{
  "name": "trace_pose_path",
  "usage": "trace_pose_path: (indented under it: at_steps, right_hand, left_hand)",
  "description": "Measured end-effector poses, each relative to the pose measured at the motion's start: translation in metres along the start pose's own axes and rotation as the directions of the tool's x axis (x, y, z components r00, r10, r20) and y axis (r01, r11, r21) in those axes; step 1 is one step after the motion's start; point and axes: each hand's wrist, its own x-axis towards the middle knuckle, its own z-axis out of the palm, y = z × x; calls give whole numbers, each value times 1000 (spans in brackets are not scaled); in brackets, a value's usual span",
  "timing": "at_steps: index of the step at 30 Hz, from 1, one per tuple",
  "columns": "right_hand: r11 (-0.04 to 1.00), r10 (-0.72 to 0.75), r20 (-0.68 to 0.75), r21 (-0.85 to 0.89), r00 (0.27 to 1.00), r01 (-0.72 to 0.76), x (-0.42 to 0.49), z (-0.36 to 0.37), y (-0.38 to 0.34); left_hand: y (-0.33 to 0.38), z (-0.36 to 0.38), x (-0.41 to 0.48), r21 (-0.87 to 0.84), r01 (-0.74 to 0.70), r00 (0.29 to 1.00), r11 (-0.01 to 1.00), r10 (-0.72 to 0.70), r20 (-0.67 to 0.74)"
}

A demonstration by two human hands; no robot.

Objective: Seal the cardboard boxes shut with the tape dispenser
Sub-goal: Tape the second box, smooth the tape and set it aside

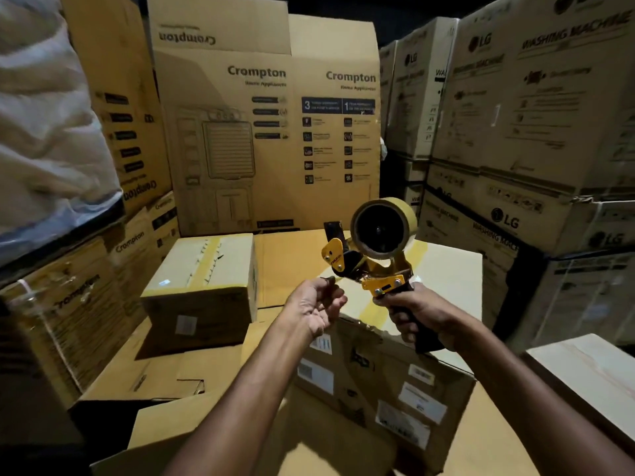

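My right hand [417,312] grips the black handle of a yellow tape dispenser [369,255], holding it upright in the air with its brown tape roll on top. My left hand [318,304] is palm up just left of the dispenser's front, thumb and forefinger pinched at the loose tape end near the blade. Under both hands lies a cardboard box [443,280] with a strip of tape along its top and labels on its front side. A smaller taped box [206,266] stands to the left.
Flattened cardboard sheets [288,255] cover the work surface. A tall Crompton box [268,132] stands behind. LG washing machine boxes [522,132] are stacked at the right, Crompton boxes [117,97] at the left. Another pale box top [584,365] sits near the right edge.
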Motion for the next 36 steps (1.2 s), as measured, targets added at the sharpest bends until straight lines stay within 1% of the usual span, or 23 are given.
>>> trace_pose_path:
  at_steps: [3, 7, 10, 14, 16, 20, 24, 25, 28, 30, 33, 36]
  right_hand:
    - [1000, -5, -5, -26, 1000, 5, 5, 9, 1]
    - [998, -6, -8, -64, 1000, 5, 14, 18, 0]
    - [995, -3, -22, -101, 1000, 1, 16, 23, -2]
    - [984, 40, -27, -173, 999, -44, 14, 29, -2]
    - [979, 64, -40, -192, 997, -71, 13, 31, -4]
    - [976, 103, -52, -188, 993, -111, 9, 20, -8]
    - [952, 160, -65, -254, 985, -171, 12, 12, -5]
    - [946, 171, -69, -268, 983, -183, 14, 12, -4]
    - [934, 188, -74, -294, 979, -202, 18, 12, 0]
    - [925, 191, -71, -321, 979, -204, 20, 13, 2]
    - [918, 197, -85, -333, 977, -214, 20, 14, 4]
    - [913, 203, -98, -339, 974, -225, 19, 13, 7]
  left_hand:
    - [3, -10, 10, 90, -121, 987, 989, 130, -97]
    - [5, -21, 17, 233, -258, 931, 938, 305, -198]
    - [6, -30, 25, 352, -342, 874, 871, 433, -223]
    - [12, -40, 39, 538, -387, 804, 749, 560, -200]
    - [16, -45, 44, 578, -391, 788, 717, 585, -193]
    - [29, -70, 54, 545, -406, 752, 733, 607, -256]
    - [30, -86, 66, 599, -371, 741, 710, 615, -269]
    - [29, -87, 68, 608, -357, 741, 709, 611, -278]
    - [22, -89, 72, 585, -296, 774, 755, 549, -315]
    - [18, -91, 75, 565, -285, 787, 774, 525, -323]
    - [16, -91, 79, 552, -285, 791, 783, 518, -326]
    - [17, -92, 84, 573, -283, 792, 769, 525, -312]
